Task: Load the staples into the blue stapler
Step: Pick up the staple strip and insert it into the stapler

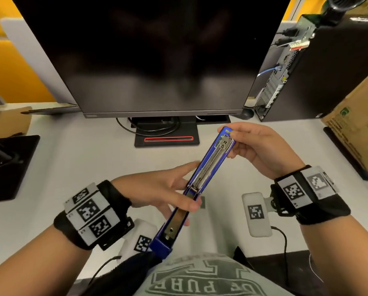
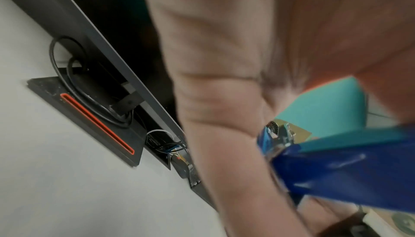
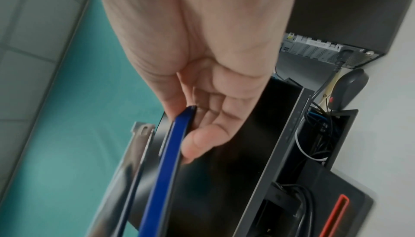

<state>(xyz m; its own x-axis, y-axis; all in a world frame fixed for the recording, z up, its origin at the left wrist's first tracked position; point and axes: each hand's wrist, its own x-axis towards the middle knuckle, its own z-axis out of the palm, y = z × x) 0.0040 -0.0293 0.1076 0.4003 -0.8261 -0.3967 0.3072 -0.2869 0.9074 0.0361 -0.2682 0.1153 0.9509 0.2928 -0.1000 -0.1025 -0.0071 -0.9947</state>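
The blue stapler (image 1: 211, 165) is swung fully open into one long line and held in the air above the desk. Its metal staple channel (image 1: 208, 167) faces up, and I see no loose staple strip. My left hand (image 1: 185, 189) pinches the stapler at the hinge, thumb on the near side and fingers behind. My right hand (image 1: 234, 139) grips the far end of the open arm. The left wrist view shows the left hand (image 2: 224, 98) beside the blurred stapler (image 2: 336, 169). In the right wrist view, the right hand (image 3: 209, 116) holds the stapler's blue arm (image 3: 166, 161) beside a metal strip (image 3: 134, 152).
A dark monitor (image 1: 153, 54) stands right behind the hands, on a black base with a red slot (image 1: 168, 138) and cables. A computer tower (image 1: 319, 67), a mouse (image 1: 248, 113) and a cardboard box (image 1: 358, 124) are at the right. A black stand (image 1: 8, 165) sits at the left.
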